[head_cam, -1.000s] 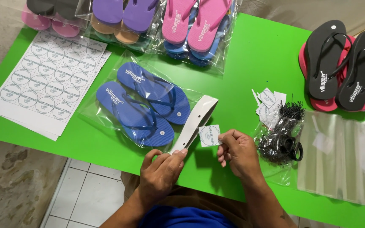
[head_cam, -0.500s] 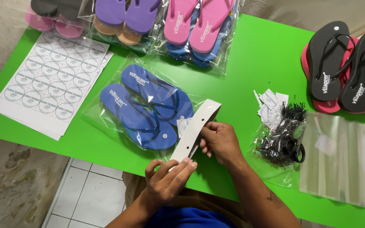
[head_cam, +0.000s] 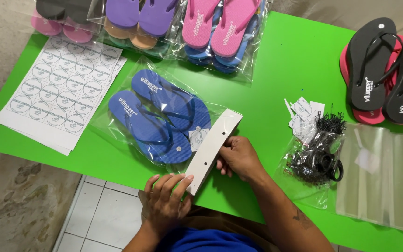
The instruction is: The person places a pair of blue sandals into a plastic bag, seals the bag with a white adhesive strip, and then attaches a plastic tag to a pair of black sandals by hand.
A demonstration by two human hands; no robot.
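The white header card (head_cam: 213,150) is made of stiff paper, matt and smooth. It is held by the left hand (head_cam: 164,205) and the right hand (head_cam: 239,158). The blue flip-flops (head_cam: 162,116) look like soft foam rubber, matt on top, and are wrapped in a clear plastic bag (head_cam: 113,119) that is shiny and crinkled. The table (head_cam: 276,70) is covered in a smooth, flat green surface with a dull shine. The sticker sheets (head_cam: 57,93) are made of white paper, slightly glossy. The black fasteners (head_cam: 311,158) look like thin plastic. The wall (head_cam: 5,200) is seen as rough, patchy concrete, and the floor tiles (head_cam: 99,219) are smooth.
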